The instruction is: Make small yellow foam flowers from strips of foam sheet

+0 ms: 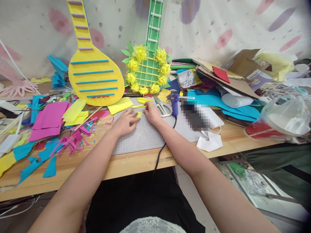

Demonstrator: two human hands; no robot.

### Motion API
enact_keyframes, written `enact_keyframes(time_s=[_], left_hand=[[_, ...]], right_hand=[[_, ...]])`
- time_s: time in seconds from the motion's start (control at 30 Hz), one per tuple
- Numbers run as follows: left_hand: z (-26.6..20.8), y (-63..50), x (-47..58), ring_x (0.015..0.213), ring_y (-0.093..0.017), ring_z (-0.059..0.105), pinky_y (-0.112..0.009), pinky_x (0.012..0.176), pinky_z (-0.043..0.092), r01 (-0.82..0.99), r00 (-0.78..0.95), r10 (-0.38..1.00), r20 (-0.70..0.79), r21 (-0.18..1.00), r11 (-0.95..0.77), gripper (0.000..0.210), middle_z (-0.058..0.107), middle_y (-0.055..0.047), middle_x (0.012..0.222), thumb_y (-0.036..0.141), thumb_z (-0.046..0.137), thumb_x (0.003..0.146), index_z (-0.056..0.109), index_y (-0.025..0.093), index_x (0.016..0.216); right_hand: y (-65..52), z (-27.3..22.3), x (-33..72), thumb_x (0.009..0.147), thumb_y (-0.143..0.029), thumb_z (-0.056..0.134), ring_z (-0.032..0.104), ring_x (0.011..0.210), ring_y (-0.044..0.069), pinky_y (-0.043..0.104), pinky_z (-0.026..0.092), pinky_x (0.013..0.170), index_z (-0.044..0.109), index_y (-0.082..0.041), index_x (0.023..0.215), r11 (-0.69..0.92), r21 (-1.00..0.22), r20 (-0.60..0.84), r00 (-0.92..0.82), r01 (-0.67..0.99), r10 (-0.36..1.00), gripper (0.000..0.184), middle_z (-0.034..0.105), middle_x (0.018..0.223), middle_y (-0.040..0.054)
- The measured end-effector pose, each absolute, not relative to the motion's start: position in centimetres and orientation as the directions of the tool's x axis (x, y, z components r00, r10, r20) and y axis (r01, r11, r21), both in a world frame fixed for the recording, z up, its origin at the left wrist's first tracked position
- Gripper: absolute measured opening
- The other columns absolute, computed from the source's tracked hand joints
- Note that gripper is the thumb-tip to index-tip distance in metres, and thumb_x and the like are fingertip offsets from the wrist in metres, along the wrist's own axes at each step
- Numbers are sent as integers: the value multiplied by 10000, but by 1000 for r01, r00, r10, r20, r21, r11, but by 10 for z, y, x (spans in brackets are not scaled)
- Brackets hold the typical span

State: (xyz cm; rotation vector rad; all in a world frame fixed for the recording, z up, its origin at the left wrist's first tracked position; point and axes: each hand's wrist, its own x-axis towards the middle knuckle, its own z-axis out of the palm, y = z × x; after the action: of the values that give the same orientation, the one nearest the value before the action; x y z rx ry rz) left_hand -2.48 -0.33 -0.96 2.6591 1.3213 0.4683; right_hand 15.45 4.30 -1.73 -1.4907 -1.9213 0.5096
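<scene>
On the grey cutting mat [148, 139], my left hand [125, 123] lies palm down with its fingers stretched out and apart. Its fingertips touch a small piece of yellow paper [139, 114]. Just to the right, my right hand [152, 114] has its fingers bent and close together; what lies between them, if anything, is hidden. Beyond it are thin yellow paper strips [145, 100]. A folded yellow paper stack [120, 105] sits past my left hand. White-handled scissors [164, 110] and a purple glue gun [174, 104] lie right of my right hand.
Behind stand a yellow paper instrument [94, 72] and a green one [150, 61] ringed with yellow paper flowers. Magenta paper [50, 119] and scraps cover the left side. A blurred dark object [195, 116], blue sheets [206, 100] and a bagged cup [267, 126] are right. The cord [161, 150] crosses the table edge.
</scene>
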Motion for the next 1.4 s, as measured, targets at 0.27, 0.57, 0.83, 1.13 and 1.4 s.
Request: enact_keyframes(time_s=[0.27, 0.57, 0.83, 1.13, 1.4], left_hand=[[-5, -5, -29, 1358, -266, 286, -511, 1111, 219, 796, 396, 858, 326, 345, -498, 725, 362, -64, 1455, 221, 517, 737, 277, 250, 1421], [-4, -2, -29, 958, -241, 561, -398, 905, 405, 874, 267, 907, 327, 315, -371, 458, 660, -57, 966, 168, 473, 769, 522, 197, 1223], [-7, -1, -27, 886, -210, 594, -355, 839, 438, 850, 164, 916, 366, 420, -319, 347, 675, -46, 885, 162, 474, 768, 555, 182, 1104], [-3, -6, -26, 771, -151, 624, -293, 720, 470, 766, 81, 962, 261, 601, -228, 287, 664, -13, 910, 178, 496, 760, 450, 220, 1040], [-5, -6, -26, 835, -157, 630, -301, 754, 481, 752, 88, 955, 282, 611, -249, 289, 660, -26, 946, 172, 499, 768, 444, 226, 1046]], right_hand=[[25, -13, 163, 712, -108, 480, 515, 852, 167, 308, 412, 781, 482, -193, 1090, 576, -590, 333, -479, 566, 812, 388, 629, 945, 29], [23, -11, 154, 749, -100, 450, 523, 884, 181, 308, 404, 786, 487, -194, 1078, 539, -553, 298, -453, 635, 840, 344, 650, 905, 22], [20, -8, 157, 719, -119, 506, 520, 901, 180, 300, 404, 779, 463, -196, 1128, 565, -557, 309, -480, 608, 821, 419, 641, 983, 25], [24, -12, 154, 742, -137, 484, 533, 780, 142, 275, 403, 748, 489, -192, 1067, 485, -662, 288, -404, 571, 868, 330, 637, 839, 2], [23, -11, 152, 743, -155, 488, 539, 716, 124, 262, 405, 706, 469, -190, 1084, 408, -709, 219, -369, 575, 903, 342, 642, 842, -2]])
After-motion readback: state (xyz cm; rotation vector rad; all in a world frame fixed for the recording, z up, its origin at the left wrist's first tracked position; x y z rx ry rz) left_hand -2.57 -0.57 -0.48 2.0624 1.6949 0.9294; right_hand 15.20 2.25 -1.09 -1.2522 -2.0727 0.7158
